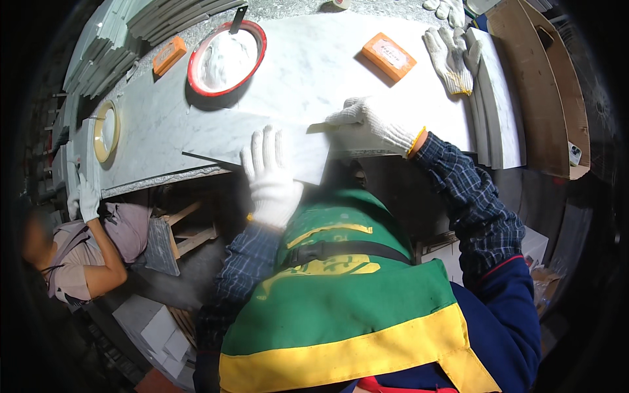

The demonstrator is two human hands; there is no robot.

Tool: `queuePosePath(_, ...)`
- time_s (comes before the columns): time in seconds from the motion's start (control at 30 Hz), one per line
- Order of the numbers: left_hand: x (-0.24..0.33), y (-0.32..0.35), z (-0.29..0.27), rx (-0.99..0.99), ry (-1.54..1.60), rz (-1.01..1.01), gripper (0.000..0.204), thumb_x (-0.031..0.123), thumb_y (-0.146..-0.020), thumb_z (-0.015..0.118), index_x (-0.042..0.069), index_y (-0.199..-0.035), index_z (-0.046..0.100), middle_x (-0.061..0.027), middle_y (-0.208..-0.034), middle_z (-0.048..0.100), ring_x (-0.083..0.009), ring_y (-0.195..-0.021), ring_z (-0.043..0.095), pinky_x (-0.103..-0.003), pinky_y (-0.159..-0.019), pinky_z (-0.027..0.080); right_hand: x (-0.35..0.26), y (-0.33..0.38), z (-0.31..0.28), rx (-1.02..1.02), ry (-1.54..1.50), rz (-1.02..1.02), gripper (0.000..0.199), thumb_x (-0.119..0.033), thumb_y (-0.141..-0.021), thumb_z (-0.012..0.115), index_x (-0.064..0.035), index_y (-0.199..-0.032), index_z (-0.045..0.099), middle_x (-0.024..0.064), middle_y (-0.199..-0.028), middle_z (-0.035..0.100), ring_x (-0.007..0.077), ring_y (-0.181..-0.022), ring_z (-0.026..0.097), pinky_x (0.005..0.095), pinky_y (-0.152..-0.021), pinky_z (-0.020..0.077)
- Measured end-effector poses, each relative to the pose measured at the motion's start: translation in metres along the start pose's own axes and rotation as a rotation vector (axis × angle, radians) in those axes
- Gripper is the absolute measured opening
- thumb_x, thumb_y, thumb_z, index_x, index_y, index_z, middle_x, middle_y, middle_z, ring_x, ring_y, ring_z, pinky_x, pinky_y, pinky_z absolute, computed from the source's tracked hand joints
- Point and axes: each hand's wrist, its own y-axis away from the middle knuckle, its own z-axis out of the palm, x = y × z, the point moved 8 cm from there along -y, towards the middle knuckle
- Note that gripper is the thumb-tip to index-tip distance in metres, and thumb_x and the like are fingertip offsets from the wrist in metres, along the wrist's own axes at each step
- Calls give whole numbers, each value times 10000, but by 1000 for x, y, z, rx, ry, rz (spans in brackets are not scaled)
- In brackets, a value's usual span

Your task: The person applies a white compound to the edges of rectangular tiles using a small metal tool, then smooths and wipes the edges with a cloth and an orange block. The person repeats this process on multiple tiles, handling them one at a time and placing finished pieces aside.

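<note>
My left hand (270,180), in a white knit glove, lies flat with fingers stretched out on a pale marble tile (310,159). The tile rests on the white marble worktop and juts past its near edge. Just right of it, my right hand (375,119), gloved alike, is closed in a pinch. From its fingertips a thin, flat grey-tan piece (317,128), like a small scraper blade, points left at the tile's right edge. Its exact kind is unclear, and my fingers hide part of it.
On the worktop (295,59) stand a red-rimmed bowl (226,62) of white paste with a dark-handled tool, orange blocks (389,57), a tape roll (107,131) and spare gloves (449,59). Tile stacks (498,105) and a cardboard box (540,85) flank the right. A co-worker (85,255) is at left.
</note>
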Motion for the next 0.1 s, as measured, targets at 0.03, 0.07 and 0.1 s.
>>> queuePosePath(0.03,0,0,1,-8,2,-4,941,123,-723,590,-44,-1610,323,-221,-1677,316,-432,-1578,243,-623,-1272,133,3,-1,2,-8,-7,29,353,-318,-917,723,-192,-1238,800,129,-1061,733,309,-967,728,412,-876,574)
queuePosePath(0.07,0,0,1,-17,3,-6,947,123,-725,591,-43,-1615,315,-219,-1683,308,-431,-1582,237,-623,-1273,128,4,-3,5,-7,-18,46,360,-322,-910,732,-190,-1239,800,137,-1056,732,312,-969,728,414,-880,573)
queuePosePath(0.1,-1,0,1,-25,3,-6,953,124,-726,591,-41,-1620,307,-218,-1688,300,-431,-1586,231,-622,-1275,124,6,-5,9,-5,-36,68,368,-326,-903,740,-189,-1240,800,146,-1051,731,314,-970,729,415,-884,573)
